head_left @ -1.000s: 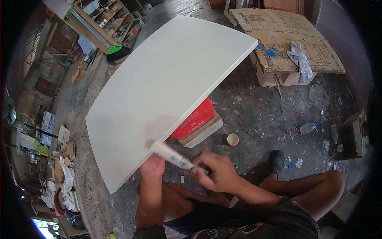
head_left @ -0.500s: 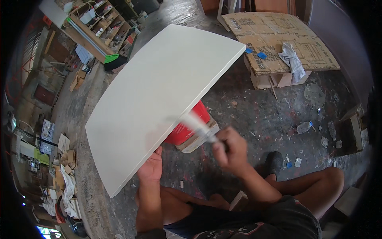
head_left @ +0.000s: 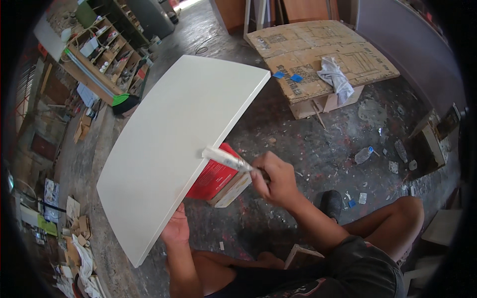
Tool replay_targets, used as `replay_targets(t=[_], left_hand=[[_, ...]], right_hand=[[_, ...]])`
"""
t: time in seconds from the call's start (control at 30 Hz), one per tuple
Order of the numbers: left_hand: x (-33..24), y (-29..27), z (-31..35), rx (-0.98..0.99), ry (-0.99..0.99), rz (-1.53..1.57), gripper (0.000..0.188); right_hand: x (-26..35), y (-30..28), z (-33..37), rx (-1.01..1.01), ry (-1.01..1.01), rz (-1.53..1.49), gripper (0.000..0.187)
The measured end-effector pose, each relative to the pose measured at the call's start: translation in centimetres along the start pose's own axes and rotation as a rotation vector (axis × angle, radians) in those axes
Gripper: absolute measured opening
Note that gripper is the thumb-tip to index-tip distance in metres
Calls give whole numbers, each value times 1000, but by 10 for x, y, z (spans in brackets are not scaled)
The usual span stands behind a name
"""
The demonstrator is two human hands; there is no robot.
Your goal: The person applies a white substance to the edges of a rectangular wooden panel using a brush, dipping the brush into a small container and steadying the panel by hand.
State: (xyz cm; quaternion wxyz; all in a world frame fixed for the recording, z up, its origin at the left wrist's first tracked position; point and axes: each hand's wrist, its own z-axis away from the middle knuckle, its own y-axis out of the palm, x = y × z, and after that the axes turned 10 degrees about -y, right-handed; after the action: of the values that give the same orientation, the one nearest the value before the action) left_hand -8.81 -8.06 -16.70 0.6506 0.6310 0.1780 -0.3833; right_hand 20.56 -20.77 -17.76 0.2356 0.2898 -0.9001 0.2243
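Observation:
A large white panel [head_left: 164, 129] is tilted in front of me, its long edge slanting from upper right to lower left. At the near part of that edge my left hand [head_left: 176, 227] grips the panel from beneath; its fingers are mostly hidden under it. My right hand [head_left: 276, 179] is closed around the handle of a paintbrush [head_left: 226, 158]. The brush's pale bristles lie at the panel's edge, over the rim of its upper face. Below the panel a red package [head_left: 213, 174] rests on a box [head_left: 231, 193], both partly covered by the panel.
To the far right, a cardboard-topped low platform [head_left: 323, 54] bears a grey rag [head_left: 336, 79] and blue scraps [head_left: 296, 78]. A plastic bottle [head_left: 363, 155] and litter lie on the stained floor. Shelves [head_left: 107, 59] and a green-black broom head [head_left: 124, 103] stand at far left.
The paintbrush, blurred before, now shows sharply with its bristles over the panel's edge. The whole view has shifted, so the panel appears lower and further left. My left hand keeps its hold.

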Motion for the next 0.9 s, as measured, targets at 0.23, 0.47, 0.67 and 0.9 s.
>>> replay_targets(t=[0.23, 0.47, 0.67, 0.9], left_hand=[[0, -5, -1, -46, 34, -34, 34], [0, -33, -13, 22, 59, -49, 40], [-1, -31, -12, 52, 90, 17, 41], [-9, -47, -21, 28, 202, 40, 48]], right_hand=[[-60, -39, -42, -311, 347, 149, 13], [-61, -46, -38, -147, 214, 145, 14], [-137, -68, -77, -386, 398, 113, 37], [-148, -82, -139, -133, 592, -247, 64]])
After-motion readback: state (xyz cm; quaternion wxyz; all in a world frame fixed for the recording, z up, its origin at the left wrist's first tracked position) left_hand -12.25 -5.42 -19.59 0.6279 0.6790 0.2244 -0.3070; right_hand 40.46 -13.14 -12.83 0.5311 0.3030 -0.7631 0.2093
